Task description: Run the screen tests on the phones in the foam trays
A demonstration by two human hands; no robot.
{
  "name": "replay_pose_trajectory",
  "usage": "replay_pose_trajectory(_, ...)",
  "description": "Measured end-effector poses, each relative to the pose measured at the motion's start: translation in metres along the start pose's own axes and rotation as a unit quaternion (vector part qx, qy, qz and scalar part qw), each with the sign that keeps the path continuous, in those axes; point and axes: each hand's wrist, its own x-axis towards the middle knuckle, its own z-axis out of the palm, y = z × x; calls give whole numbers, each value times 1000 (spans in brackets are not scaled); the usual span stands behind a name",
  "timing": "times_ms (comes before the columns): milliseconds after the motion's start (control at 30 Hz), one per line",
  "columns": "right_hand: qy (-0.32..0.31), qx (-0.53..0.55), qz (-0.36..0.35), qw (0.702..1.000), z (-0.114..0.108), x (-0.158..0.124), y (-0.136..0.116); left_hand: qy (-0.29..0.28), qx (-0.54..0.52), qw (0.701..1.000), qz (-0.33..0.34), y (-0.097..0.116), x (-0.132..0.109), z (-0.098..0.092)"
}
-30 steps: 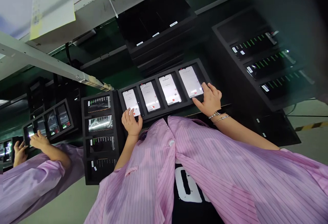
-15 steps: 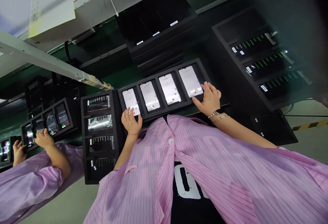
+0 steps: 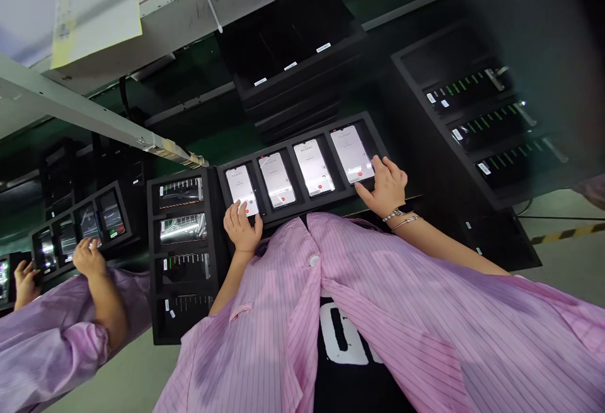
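Four smartphones with lit white screens lie side by side in a black foam tray (image 3: pixel 295 206): the first (image 3: pixel 242 190), the second (image 3: pixel 277 180), the third (image 3: pixel 314 168) and the fourth (image 3: pixel 352 154). My left hand (image 3: pixel 242 228) rests its fingertips on the lower end of the first phone. My right hand (image 3: pixel 386 188), with thin metal bracelets on its wrist, touches the lower corner of the fourth phone. Neither hand lifts a phone.
A black foam tray of dark phones (image 3: pixel 182 255) stands left of my left hand. More black trays lie at the top (image 3: pixel 290 41) and right (image 3: pixel 472 116). A co-worker's hands (image 3: pixel 89 257) work at another tray (image 3: pixel 78 227). A metal rail (image 3: pixel 94 120) crosses the upper left.
My hands stay on the same phones, and the whole view has shifted slightly. The co-worker's hands have moved a little along their tray.
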Motion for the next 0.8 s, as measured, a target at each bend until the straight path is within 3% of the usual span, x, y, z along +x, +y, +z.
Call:
replay_pose_trajectory(267,0,20,6,1000,-2,-2,-5,-6,4,1000,-5,1,1,-2)
replay_pose_trajectory(367,20,71,-5,997,-15,16,-10,9,17,1000,16,-4,0,-6)
replay_pose_trajectory(467,127,130,-60,981,-49,61,-19,22,27,999,21,-12,-3,-2)
replay_pose_trajectory(600,250,134,-184,941,-124,144,-58,41,34,998,24,-16,-6,4)
replay_pose_trajectory(700,242,108,-263,928,-173,212,-108,48,44,997,29,-16,-8,2)
replay_pose_trajectory(800,209,85,-305,925,-192,285,-163,54,56,996,34,-16,-10,-2)
